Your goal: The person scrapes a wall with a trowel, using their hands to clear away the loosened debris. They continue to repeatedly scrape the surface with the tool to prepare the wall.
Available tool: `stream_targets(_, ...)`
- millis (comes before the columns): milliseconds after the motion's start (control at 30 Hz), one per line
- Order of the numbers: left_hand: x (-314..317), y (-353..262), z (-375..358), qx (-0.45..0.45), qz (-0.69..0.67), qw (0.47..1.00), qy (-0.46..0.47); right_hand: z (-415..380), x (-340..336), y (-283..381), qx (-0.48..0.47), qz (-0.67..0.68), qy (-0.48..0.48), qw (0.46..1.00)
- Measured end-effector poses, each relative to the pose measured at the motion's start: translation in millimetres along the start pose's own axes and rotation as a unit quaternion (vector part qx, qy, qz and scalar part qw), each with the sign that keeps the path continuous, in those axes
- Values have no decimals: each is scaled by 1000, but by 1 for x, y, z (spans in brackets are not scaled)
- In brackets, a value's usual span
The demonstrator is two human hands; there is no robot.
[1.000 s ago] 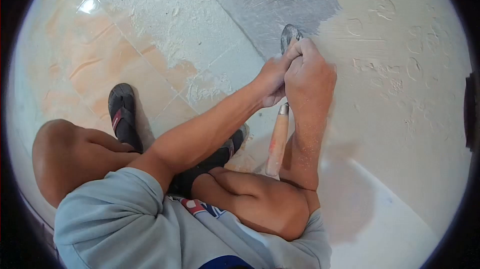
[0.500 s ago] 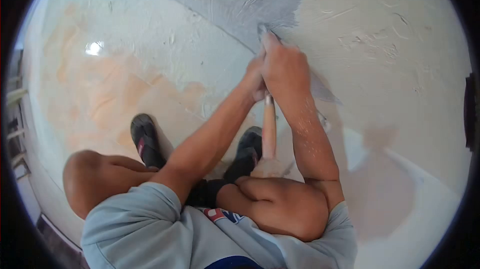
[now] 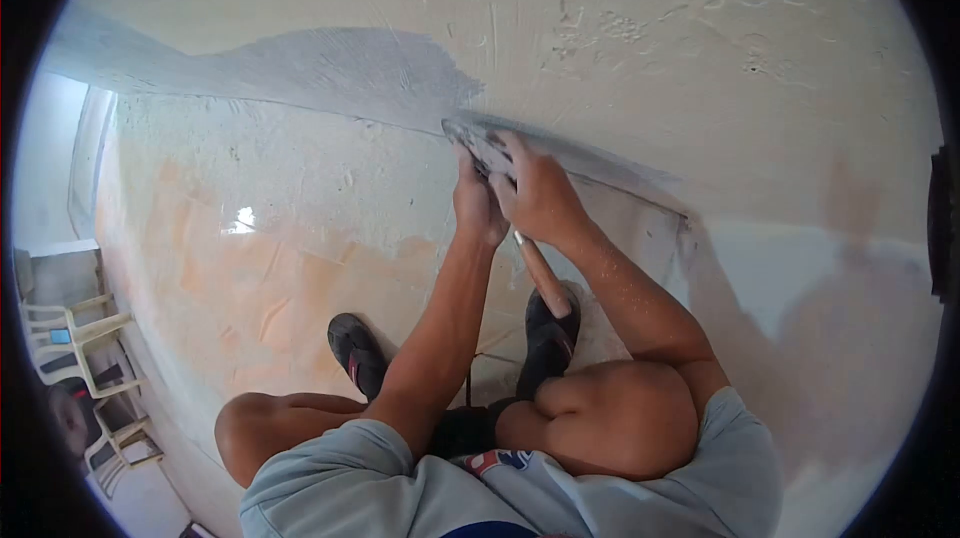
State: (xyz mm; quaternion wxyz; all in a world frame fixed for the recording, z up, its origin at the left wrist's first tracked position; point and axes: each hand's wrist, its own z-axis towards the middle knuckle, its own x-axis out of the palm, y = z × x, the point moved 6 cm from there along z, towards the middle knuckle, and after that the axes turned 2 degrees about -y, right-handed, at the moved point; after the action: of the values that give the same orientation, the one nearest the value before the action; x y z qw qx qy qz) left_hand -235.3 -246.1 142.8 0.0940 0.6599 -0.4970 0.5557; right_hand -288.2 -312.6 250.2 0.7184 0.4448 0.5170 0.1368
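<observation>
Both my hands are on a putty knife with a wooden handle (image 3: 543,278) and a blade smeared with grey paste (image 3: 482,146). My left hand (image 3: 476,206) grips it from the left, near the base of the blade. My right hand (image 3: 545,193) closes on it from the right, with fingers and thumb on the smeared part. The handle hangs down below my hands towards my right shoe. The blade's tip lies at the seam between wall and floor, beside a grey coated patch (image 3: 350,63). My palms hide part of the tool.
My shoes (image 3: 357,350) stand on a pale floor with orange-tinted patches (image 3: 290,288). Pale plastic chairs (image 3: 88,333) are at the far left. The pale wall (image 3: 640,28) above the seam has raised marks.
The view has turned and shifted, bringing the chairs at left and more of the wall into sight. The right hand's fingers have opened out along the tool; both hands still hold it.
</observation>
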Motion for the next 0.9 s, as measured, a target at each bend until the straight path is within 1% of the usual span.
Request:
stream_targets(33,-18,5,2,-2,12,1000,-29,-4,8,0,-19,8,29,999)
stream_targets(67,-33,9,4,-13,-25,999,-26,-9,16,3,-38,14,62,997)
stream_targets(100,-47,16,16,-22,-97,984,150,-11,21,6,-10,11,94,995)
stream_targets(133,-59,15,16,-24,-162,934,319,-8,27,3,-18,14,110,994)
stream_targets(167,-67,9,9,-15,-89,983,160,-6,35,-1,-31,29,117,992)
stream_targets(200,-45,-6,-5,-24,-60,997,34,-2,42,0,-46,46,121,990)
stream_targets(233,-31,-20,-14,-32,-30,995,-92,6,47,0,-39,29,140,989)
stream_targets(267,-59,-27,-4,-40,-15,996,-75,13,49,3,-25,33,167,985)
stream_targets(300,-64,-48,-6,-32,66,988,-133,21,52,8,-11,35,194,980)
stream_targets(333,-60,-72,-13,-27,144,971,-190,30,66,2,-68,67,133,987)
stream_targets(367,-50,-102,-25,-66,296,929,-214,37,70,7,-43,89,146,984)
stream_targets(400,-43,-120,-30,-40,322,922,-213,43,76,14,-17,109,158,981)
stream_targets(433,-40,-134,-31,-15,349,913,-210,48,83,19,-1,167,140,976)
stream_targets(467,-54,-146,-27,-12,386,904,-183,51,94,21,-12,206,85,975)
stream_targets(500,-54,-160,-32,-16,436,878,-196,51,102,22,-20,243,28,969)
stream_targets(533,-49,-172,-40,-21,484,849,-208,48,116,18,40,280,75,956)
stream_targets(567,-43,-182,-43,-32,519,832,-196,43,126,15,90,383,72,916)
stream_targets(600,-35,-184,-43,-20,531,829,-173,37,136,8,141,481,70,863)
stream_targets(633,-23,-192,-47,-9,538,830,-149,33,141,13,172,541,80,819)
stream_targets(667,-11,-200,-51,7,587,799,-127,29,140,17,176,534,82,823)
stream_targets(733,-6,-198,-54,18,589,801,-110,16,148,21,303,651,115,687)
stream_targets(767,-4,-194,-58,31,599,795,-92,12,151,15,300,647,102,693)
stream_targets(800,-16,-187,-56,47,615,780,-105,10,149,12,303,639,100,699)
stream_targets(867,-21,-166,-57,98,598,791,-85,1,134,-3,311,593,79,738)
stream_targets(900,-20,-151,-58,97,563,818,-67,-1,123,-13,279,564,77,773)
